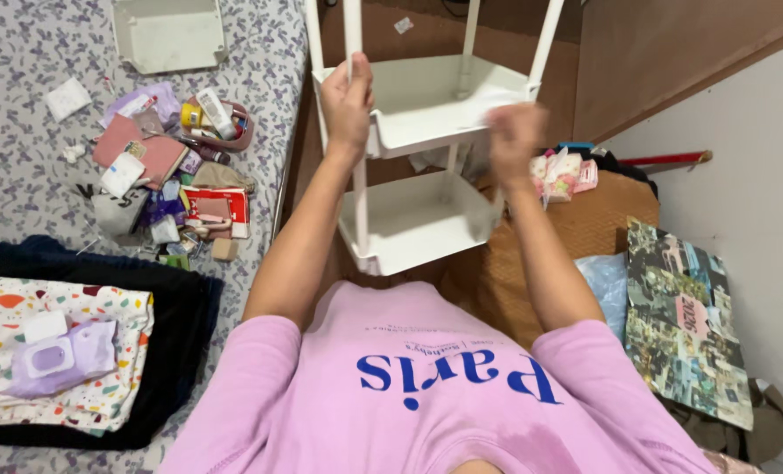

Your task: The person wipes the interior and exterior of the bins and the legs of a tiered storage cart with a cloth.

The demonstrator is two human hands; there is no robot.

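A white plastic tiered shelf rack (427,114) stands in front of me, with two trays and thin upright poles. My left hand (348,101) is closed around the near left pole at the upper tray's corner. My right hand (514,132) is blurred with motion at the upper tray's right front edge; whether it grips the tray I cannot tell. The lower tray (413,224) sits just above my pink shirt.
A floral bedspread (23,53) at left bears a pile of small cosmetics and packets (168,175), a separate white tray (168,33), folded clothes and a purple wipes pack (62,355). A woven mat (585,228), collage board (681,325) and wall lie right.
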